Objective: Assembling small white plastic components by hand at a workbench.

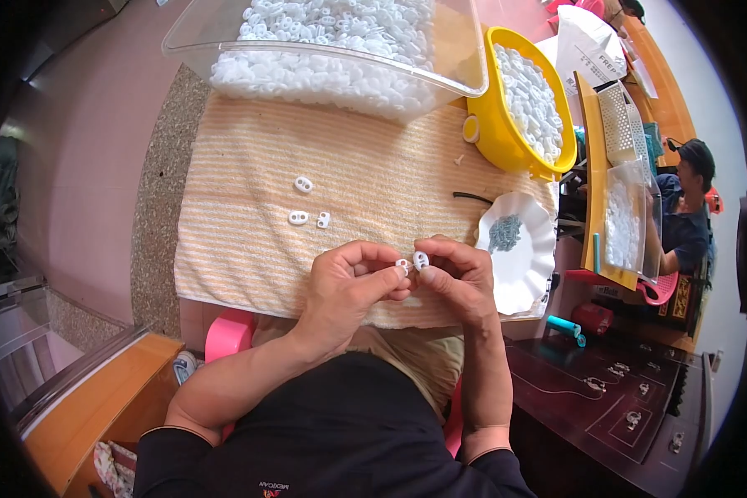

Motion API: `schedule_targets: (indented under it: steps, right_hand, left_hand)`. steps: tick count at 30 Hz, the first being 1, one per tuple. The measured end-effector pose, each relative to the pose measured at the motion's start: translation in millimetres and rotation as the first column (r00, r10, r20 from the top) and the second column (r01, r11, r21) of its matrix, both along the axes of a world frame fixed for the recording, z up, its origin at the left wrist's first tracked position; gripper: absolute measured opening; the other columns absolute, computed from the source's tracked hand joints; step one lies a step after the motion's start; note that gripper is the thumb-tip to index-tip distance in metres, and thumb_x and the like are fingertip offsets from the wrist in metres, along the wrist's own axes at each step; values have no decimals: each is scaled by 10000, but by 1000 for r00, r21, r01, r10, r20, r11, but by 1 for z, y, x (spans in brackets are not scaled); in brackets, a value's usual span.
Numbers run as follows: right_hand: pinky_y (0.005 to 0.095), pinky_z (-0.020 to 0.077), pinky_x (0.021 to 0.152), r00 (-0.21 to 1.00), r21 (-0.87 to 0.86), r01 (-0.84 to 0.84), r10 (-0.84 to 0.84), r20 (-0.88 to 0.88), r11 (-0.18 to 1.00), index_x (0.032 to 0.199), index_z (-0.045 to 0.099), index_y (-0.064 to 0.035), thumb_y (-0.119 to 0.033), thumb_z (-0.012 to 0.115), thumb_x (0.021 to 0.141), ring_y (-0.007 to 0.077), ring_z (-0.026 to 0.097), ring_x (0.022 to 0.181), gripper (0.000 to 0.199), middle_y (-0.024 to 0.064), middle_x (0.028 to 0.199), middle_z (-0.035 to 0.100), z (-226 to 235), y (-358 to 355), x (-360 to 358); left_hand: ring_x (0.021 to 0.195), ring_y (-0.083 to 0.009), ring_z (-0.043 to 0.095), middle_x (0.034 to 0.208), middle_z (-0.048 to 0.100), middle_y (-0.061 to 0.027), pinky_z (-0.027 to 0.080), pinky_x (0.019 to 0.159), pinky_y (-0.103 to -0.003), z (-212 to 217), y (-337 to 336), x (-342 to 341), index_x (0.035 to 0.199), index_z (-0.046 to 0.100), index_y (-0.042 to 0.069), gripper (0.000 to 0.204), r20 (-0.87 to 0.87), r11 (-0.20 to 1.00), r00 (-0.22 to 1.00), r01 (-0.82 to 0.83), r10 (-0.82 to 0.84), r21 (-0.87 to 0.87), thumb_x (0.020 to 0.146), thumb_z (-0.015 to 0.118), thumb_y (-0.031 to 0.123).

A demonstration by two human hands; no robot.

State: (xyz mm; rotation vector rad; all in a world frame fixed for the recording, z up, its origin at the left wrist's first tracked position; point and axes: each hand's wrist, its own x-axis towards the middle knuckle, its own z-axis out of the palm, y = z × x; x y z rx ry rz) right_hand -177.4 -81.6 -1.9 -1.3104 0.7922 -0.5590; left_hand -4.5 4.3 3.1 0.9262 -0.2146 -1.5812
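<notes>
Over the near edge of a striped towel (pixel 249 158), my two hands come together at the fingertips. My left hand (pixel 344 286) pinches a small white plastic piece (pixel 402 265), partly hidden by the fingers. Held close beside it, between thumb and forefinger of my right hand (pixel 465 278), is a white oval two-hole cord-lock piece (pixel 422 260). Whether the two touch is too small to tell. Farther left lie an oval piece (pixel 304 184), another oval piece (pixel 298 217) and a small cord-lock part (pixel 324 220). Right of my hands is a white scalloped plate (pixel 519 286) with a grey-blue heap of tiny parts (pixel 505 233).
A clear bin (pixel 465 75) of white pieces stands at the back, beside a yellow tub (pixel 506 141) of similar ones. A thin black rod (pixel 473 197) lies behind the plate. At right, another person (pixel 687 207) sits by a tray (pixel 627 224) of white pieces.
</notes>
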Motion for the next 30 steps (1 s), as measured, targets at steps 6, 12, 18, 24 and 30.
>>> schedule_targets:
  steps: [6, 12, 18, 24, 30]
  right_hand:
    - [305, 544, 758, 999, 8, -8, 7, 42, 1000, 1140, 597, 54, 25, 636, 843, 188, 645, 850, 301, 113, 1010, 623, -4, -1, -2]
    - [311, 546, 759, 1000, -30, -10, 11, 21, 1000, 1140, 595, 58, 31, 630, 842, 191, 642, 858, 301, 115, 1014, 615, -2, -1, -2]
    - [320, 549, 761, 1000, -27, -22, 22, -6, 999, 1133, 594, 63, 30, 621, 847, 203, 643, 866, 289, 126, 1005, 607, -1, -2, -4]
    - [313, 548, 751, 999, -47, -38, 39, 21, 998, 1124, 598, 63, 31, 619, 848, 195, 637, 849, 278, 121, 990, 605, -3, -3, -2]
    - [299, 535, 755, 999, -45, -39, 40, 21, 998, 1123, 600, 63, 16, 631, 845, 186, 630, 855, 284, 116, 983, 604, -2, -2, -2]
  left_hand:
    - [747, -133, 651, 854, 661, -101, 559, 704, -270, 1, 0, 0, 996, 588, -29, 153, 7, 1000, 1000, 8, -8, -2, 860, 631, 26]
    - [743, -132, 650, 853, 662, -101, 557, 704, -270, -1, 0, 0, 998, 585, -28, 156, 5, 1000, 1000, 10, -10, -16, 861, 632, 30]
    - [740, -132, 650, 850, 663, -101, 557, 704, -269, -2, 1, 0, 995, 585, -26, 155, 5, 1000, 1000, 16, -16, -18, 859, 635, 30]
    - [739, -135, 651, 842, 664, -101, 556, 701, -265, -1, 1, -1, 993, 585, -24, 153, -3, 1000, 1000, 12, -12, -9, 858, 637, 28]
    - [741, -138, 654, 841, 665, -103, 555, 700, -265, -2, 1, -1, 994, 585, -23, 155, -7, 1000, 1000, 15, -15, -7, 858, 638, 29]
